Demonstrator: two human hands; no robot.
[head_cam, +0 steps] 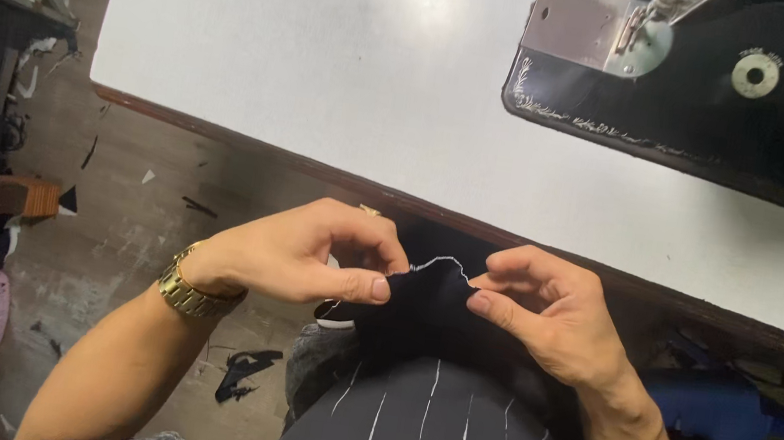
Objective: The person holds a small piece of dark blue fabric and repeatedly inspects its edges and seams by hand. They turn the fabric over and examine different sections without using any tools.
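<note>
Bright overhead glare on white table [352, 64] — dim floor, soft blur throughout

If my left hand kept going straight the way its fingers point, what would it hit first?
Probably the right hand: the left hand points across the pinched black fabric towards it, though depth is unclear.

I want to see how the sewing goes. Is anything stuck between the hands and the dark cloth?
No. The fingers of the left hand and right hand pinch the dark cloth directly along its white-edged fold, with nothing visible between them.
</note>
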